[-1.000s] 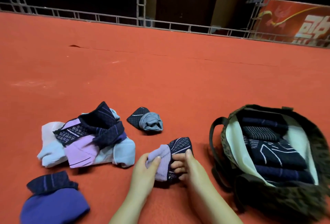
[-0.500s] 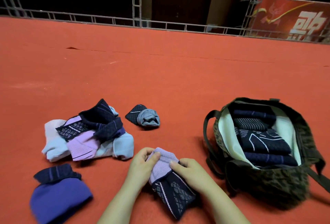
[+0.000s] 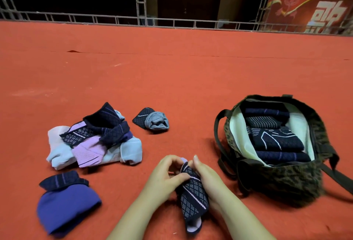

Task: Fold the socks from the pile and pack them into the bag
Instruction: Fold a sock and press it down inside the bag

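Both gripping: left hand (image 3: 165,177) and right hand (image 3: 207,177) tucking patterned sock (image 3: 193,194) (cuff probably turning over), just left of bag (image 3: 286,182), keeping packing close.

— Is there any text to read?
— Only on the red banner (image 3: 309,8) at the far right, behind the railing (image 3: 172,22). It has large white characters, maybe Chinese, but they are cut off and blurred; I cannot read them.
— And on the socks or the bag?
— No writing, only patterns.
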`<control>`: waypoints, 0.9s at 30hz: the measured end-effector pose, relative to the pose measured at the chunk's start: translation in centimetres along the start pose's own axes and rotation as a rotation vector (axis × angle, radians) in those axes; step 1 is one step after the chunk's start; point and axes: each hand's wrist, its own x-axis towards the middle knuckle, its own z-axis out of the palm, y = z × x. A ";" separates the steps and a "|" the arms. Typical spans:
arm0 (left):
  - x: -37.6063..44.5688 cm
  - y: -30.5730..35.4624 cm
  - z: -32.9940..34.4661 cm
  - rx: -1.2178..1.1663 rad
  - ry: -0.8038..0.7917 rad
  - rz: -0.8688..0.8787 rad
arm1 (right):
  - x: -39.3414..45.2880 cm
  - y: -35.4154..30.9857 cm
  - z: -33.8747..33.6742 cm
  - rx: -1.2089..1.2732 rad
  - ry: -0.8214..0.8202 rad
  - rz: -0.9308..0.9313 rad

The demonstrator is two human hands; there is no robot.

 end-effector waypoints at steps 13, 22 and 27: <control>0.3 1.8 0.1 -0.139 -0.010 -0.249 | 0.0 -1.1 -1.0 -0.028 -0.093 -0.041; 0.9 2.7 -2.1 -0.836 0.055 -0.553 | -0.4 -2.0 -4.1 -0.311 -0.014 -0.102; 0.8 2.5 -3.1 -0.620 0.005 -0.448 | -0.4 -1.3 -4.9 -0.403 -0.005 -0.104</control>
